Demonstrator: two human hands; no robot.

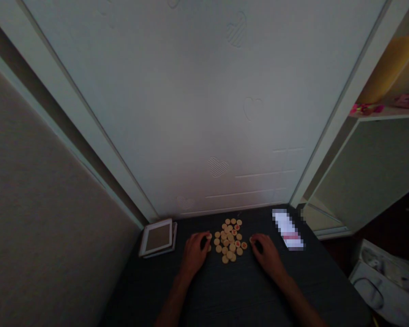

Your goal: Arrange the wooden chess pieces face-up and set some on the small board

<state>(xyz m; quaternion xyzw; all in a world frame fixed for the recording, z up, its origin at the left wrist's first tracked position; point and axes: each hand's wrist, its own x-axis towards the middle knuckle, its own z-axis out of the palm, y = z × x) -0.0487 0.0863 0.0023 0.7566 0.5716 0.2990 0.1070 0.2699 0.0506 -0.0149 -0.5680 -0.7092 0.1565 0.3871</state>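
Observation:
A loose pile of round wooden Chinese chess pieces lies on the dark table; several show red markings on top, while others look plain. On the left of the pile, my left hand pinches one piece between thumb and fingertips, and another disc rests just below those fingertips. Across from it, my right hand is closed at the fingertips on a piece at the pile's right side. Both wrists rest low, close to the tabletop.
White-framed flat items are stacked at the table's back left. A lit, blurred-out phone-like screen lies at the right. A white panel with heart reliefs rises behind the table. A white box stands lower right.

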